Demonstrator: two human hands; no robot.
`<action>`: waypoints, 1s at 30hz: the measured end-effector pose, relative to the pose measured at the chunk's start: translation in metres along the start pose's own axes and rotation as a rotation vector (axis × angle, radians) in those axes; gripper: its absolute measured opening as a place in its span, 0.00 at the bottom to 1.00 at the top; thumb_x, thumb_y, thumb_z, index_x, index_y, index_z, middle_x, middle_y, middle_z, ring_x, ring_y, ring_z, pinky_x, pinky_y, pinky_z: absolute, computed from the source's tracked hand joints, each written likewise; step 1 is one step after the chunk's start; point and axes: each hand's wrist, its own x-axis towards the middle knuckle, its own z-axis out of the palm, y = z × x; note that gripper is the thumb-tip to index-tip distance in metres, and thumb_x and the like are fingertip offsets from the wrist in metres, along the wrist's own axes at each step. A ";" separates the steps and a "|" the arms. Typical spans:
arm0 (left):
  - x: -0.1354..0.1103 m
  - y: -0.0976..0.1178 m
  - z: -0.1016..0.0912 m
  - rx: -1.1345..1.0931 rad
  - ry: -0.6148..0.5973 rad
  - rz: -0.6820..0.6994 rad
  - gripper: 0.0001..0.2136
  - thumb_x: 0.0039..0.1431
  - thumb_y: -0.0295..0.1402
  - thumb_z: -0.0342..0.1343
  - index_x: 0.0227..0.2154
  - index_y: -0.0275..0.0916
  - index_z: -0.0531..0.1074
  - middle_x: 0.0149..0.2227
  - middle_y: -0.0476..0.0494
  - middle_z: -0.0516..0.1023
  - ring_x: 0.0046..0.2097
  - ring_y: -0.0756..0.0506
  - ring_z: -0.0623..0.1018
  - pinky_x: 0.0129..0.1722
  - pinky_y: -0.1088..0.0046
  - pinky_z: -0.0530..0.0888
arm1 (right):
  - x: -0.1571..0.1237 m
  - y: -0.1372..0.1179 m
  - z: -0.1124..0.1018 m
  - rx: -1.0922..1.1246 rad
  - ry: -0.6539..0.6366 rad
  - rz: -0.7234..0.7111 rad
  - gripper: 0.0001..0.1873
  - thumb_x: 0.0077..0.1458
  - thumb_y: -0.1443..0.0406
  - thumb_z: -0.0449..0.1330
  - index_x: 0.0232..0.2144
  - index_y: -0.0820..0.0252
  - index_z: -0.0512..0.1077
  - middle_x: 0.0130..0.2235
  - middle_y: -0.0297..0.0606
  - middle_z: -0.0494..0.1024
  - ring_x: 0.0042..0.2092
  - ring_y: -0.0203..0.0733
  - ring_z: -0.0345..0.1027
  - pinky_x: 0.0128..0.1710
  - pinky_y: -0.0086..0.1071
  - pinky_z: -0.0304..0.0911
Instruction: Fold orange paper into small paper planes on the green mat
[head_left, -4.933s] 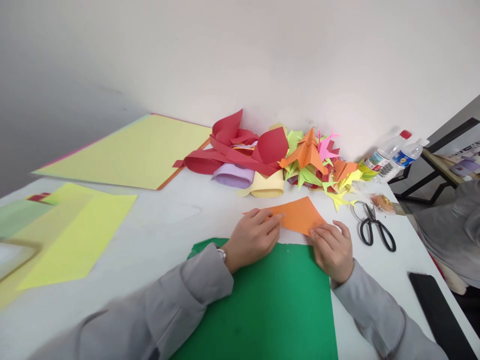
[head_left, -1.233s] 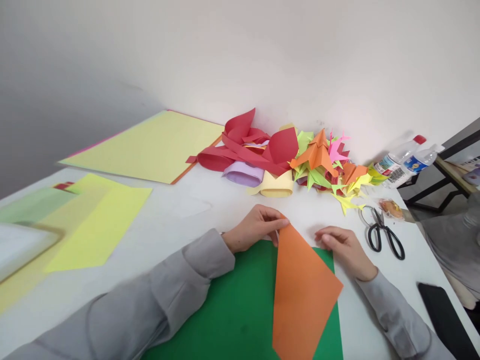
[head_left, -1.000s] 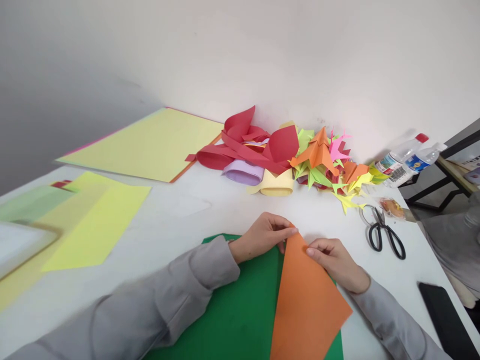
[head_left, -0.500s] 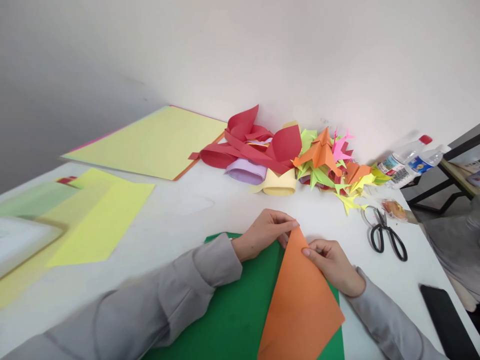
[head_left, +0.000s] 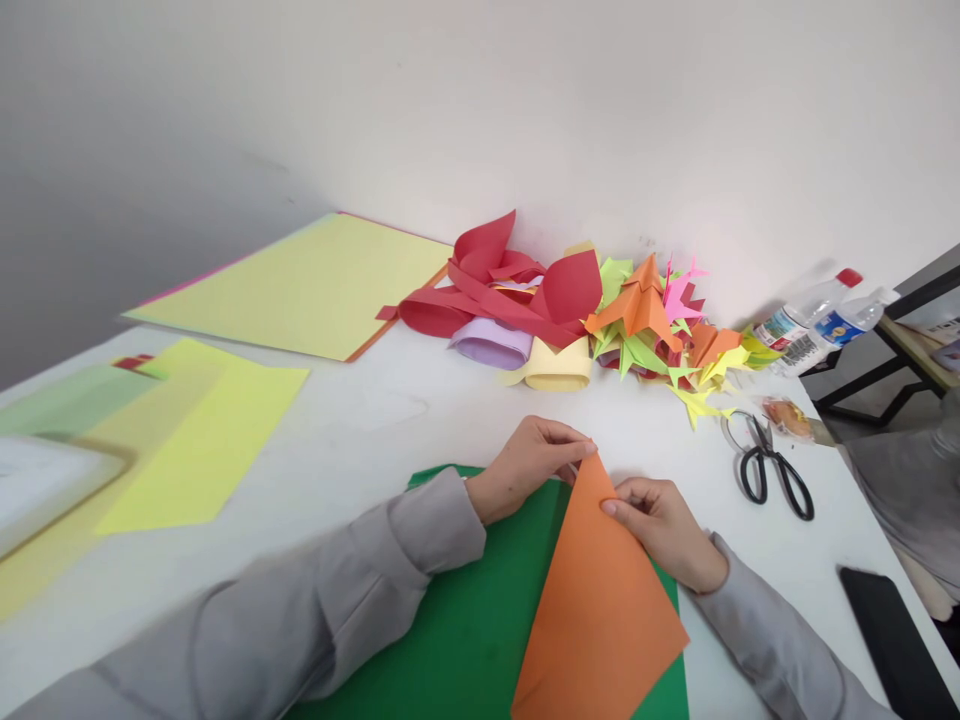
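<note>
The orange paper (head_left: 600, 590) lies at the near middle of the desk (head_left: 375, 420), over the right part of a green sheet (head_left: 465, 620). The left hand (head_left: 525, 465) has its grip pinched on the paper's far tip. The right hand (head_left: 664, 525) grasps the right edge just beside it, thumb on top. Scissors (head_left: 772, 465) lie to the right, apart from the hands. A pile of folded papers (head_left: 645, 320) sits at the far edge.

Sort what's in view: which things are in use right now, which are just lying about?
In use: orange paper, pinched at its top corner by left hand and right hand.
Lying about: green sheet underneath, scissors, folded paper pile, yellow sheets, water bottles, black phone.
</note>
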 end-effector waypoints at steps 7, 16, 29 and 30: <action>0.001 0.000 0.000 0.010 -0.002 -0.001 0.08 0.42 0.35 0.65 0.21 0.34 0.78 0.23 0.46 0.77 0.24 0.51 0.73 0.26 0.75 0.72 | 0.001 0.001 0.000 0.005 -0.004 -0.009 0.22 0.43 0.47 0.65 0.23 0.60 0.70 0.25 0.32 0.70 0.25 0.33 0.58 0.24 0.28 0.55; 0.000 -0.001 0.001 0.005 0.018 -0.001 0.09 0.43 0.36 0.64 0.21 0.33 0.78 0.23 0.46 0.76 0.24 0.51 0.72 0.25 0.76 0.70 | 0.001 0.003 -0.001 -0.012 -0.009 -0.034 0.21 0.45 0.48 0.64 0.23 0.61 0.70 0.26 0.33 0.70 0.27 0.33 0.60 0.26 0.28 0.56; -0.001 0.005 0.001 -0.120 0.017 -0.062 0.08 0.37 0.33 0.67 0.19 0.33 0.76 0.23 0.45 0.76 0.25 0.51 0.73 0.27 0.73 0.70 | 0.002 0.002 0.000 -0.055 -0.018 -0.059 0.22 0.46 0.47 0.63 0.23 0.60 0.69 0.25 0.33 0.69 0.26 0.33 0.58 0.24 0.28 0.55; -0.001 0.005 0.001 -0.126 0.024 -0.071 0.08 0.37 0.33 0.67 0.18 0.33 0.76 0.23 0.45 0.76 0.24 0.50 0.73 0.27 0.73 0.70 | 0.001 0.001 0.000 -0.058 -0.020 -0.060 0.22 0.46 0.47 0.63 0.22 0.60 0.69 0.25 0.33 0.69 0.26 0.33 0.58 0.24 0.28 0.55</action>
